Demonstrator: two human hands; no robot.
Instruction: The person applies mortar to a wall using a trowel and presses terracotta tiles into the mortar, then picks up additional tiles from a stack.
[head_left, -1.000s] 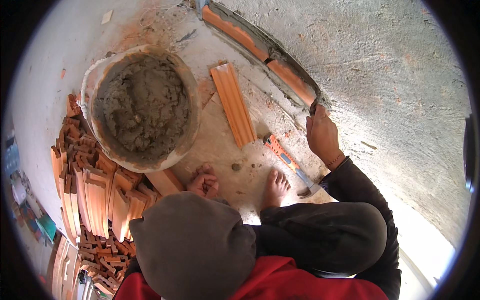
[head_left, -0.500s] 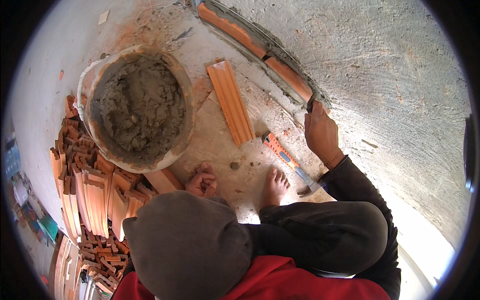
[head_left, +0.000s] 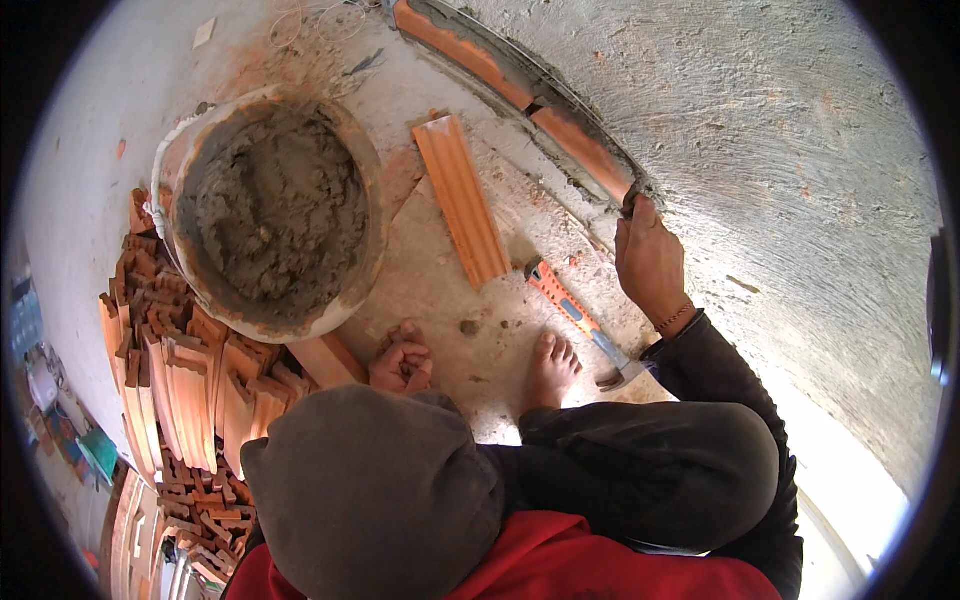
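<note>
Head view: my right hand [head_left: 655,265] is at the near end of the lower terracotta strip [head_left: 582,155]. Fingers drawn in narrow around something dark; can't tell if it's a tool or a dab of mortar. The upper strip [head_left: 460,55] lies in line with it, small dark gap between the 2, both along the foot of the wall [head_left: 800,150] with grey mortar behind them.

My left hand [head_left: 403,362] is low by my knee, fingers curled in; can't tell if it holds anything.

Bucket [head_left: 300,327] stands left of centre, a large round one, white rope handle [head_left: 160,180] down on its left. Contents: wet grey mix [head_left: 275,210], lumpy, level below the rim.

Stacked terracotta pieces [head_left: 190,375] just beside the bucket. 1 loose grooved piece [head_left: 462,200] flat on the floor, hammer [head_left: 575,315] near it, head beside my right sleeve.
</note>
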